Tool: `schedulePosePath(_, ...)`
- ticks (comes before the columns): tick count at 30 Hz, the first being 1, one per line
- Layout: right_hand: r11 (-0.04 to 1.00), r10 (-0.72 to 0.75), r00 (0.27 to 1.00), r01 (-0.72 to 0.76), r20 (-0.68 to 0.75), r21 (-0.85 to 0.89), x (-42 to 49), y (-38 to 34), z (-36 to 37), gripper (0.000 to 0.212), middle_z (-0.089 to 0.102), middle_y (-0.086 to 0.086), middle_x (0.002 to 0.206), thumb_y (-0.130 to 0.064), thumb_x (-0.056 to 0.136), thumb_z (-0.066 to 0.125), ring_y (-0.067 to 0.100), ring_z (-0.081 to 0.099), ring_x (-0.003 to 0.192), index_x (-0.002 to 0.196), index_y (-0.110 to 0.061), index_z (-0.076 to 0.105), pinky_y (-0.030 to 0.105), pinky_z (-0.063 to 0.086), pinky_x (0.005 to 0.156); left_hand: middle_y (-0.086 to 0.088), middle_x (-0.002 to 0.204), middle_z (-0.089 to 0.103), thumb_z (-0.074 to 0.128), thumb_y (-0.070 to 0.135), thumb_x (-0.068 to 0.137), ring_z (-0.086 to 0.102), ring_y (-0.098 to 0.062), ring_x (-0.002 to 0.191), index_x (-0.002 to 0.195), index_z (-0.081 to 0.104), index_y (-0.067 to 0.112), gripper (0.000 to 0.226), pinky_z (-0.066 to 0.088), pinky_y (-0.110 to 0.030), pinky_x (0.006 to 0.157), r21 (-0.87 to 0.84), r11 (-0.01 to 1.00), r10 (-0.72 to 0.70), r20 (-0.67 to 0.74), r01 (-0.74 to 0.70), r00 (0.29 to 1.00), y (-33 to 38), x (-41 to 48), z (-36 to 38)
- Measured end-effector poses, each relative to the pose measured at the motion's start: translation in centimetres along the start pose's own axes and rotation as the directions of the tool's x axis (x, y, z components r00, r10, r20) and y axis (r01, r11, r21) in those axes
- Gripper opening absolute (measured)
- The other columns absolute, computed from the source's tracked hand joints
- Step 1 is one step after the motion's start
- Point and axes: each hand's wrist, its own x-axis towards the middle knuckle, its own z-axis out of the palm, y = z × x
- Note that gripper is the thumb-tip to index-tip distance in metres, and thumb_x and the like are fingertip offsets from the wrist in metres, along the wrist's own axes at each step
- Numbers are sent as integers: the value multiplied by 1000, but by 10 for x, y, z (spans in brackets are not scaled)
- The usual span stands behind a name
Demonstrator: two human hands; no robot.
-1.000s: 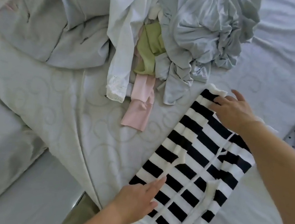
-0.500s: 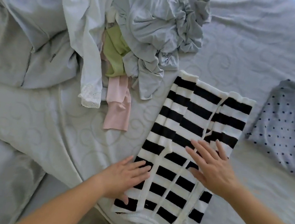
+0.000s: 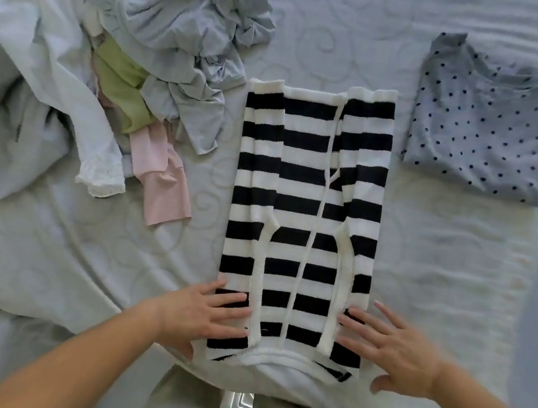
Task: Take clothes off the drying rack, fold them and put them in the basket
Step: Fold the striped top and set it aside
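A: While both hands lie on it, where does the striped sweater (image 3: 303, 222) sit?

B: Flat on the pale quilted bed cover (image 3: 335, 40), folded into a long rectangle with both sides turned in over the middle. Its near hem is at the edge of the bed, just in front of the person.

A: And the fingers?

B: The left hand (image 3: 207, 316) has straight, spread fingers pressing the near left corner, thumb off the knit on the cover. The right hand (image 3: 392, 349) does the same at the near right corner, fingers flat and apart, gripping nothing.

A: What lies around it?

B: To the right, apart from the sweater, is a folded grey polka-dot top (image 3: 492, 131). To the left is a rumpled pile of pale clothes (image 3: 189, 19), its nearest grey fold close beside the sweater's far left corner. A green garment (image 3: 122, 79) and a pink one (image 3: 163, 182) poke out of it, beside a white lace-edged piece (image 3: 98, 176).
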Motion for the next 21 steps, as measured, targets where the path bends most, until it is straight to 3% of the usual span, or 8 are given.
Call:
schedulePosePath(2,999,24,1000,-24,9,35,3,-8,2,111,34,9,153,-80,49,69,29,21,141,144,-30,42,53,8,114,-2,161,1,74,55,69,-6,-35,145,151,6,36,108,-17,-57,110,67,998,-4,2,4,1000,3,1,3)
schedulePosePath(4,997,48,999,-49,9,67,6,-17,4,111,33,14,153,-77,44,74,33,20,142,142,-34,43,55,8,113,-3,160,14,77,62,58,9,-41,144,150,15,37,113,0,-65,107,141,989,-34,3,33,999,8,3,6)
schedulePosePath(7,989,102,995,-101,-7,111,9,-31,7,110,32,17,153,-76,43,74,38,19,142,141,-39,42,58,14,110,-2,157,24,77,64,54,21,-43,141,148,24,40,111,6,-70,104,176,982,-64,-69,75,996,18,10,14)
schedulePosePath(11,981,164,981,-150,-105,125,14,-38,11,106,31,17,153,-69,47,79,38,21,141,142,-41,40,60,17,109,1,154,30,72,67,58,20,-41,141,144,32,43,98,26,-73,100,141,983,-95,-167,119,981,21,13,16)
schedulePosePath(14,978,187,964,-165,-187,124,16,-42,13,99,35,18,151,-59,54,83,40,27,140,141,-40,42,61,19,109,3,156,27,60,62,73,9,-40,143,143,32,47,77,23,-72,102,127,986,-82,-199,109,976,19,14,21)
schedulePosePath(17,975,200,955,-172,-219,140,18,-43,17,83,38,17,149,-56,65,78,40,36,137,139,-40,45,63,26,106,5,156,27,47,58,83,10,-39,143,140,37,48,59,20,-69,102,81,992,-78,-214,98,974,18,14,22)
schedulePosePath(21,978,190,934,-155,-303,137,17,-39,21,49,42,12,148,-59,87,48,36,34,138,133,-42,52,63,24,108,9,149,40,36,59,92,28,-35,140,136,41,46,47,21,-65,105,-59,995,-91,-268,78,959,22,11,19)
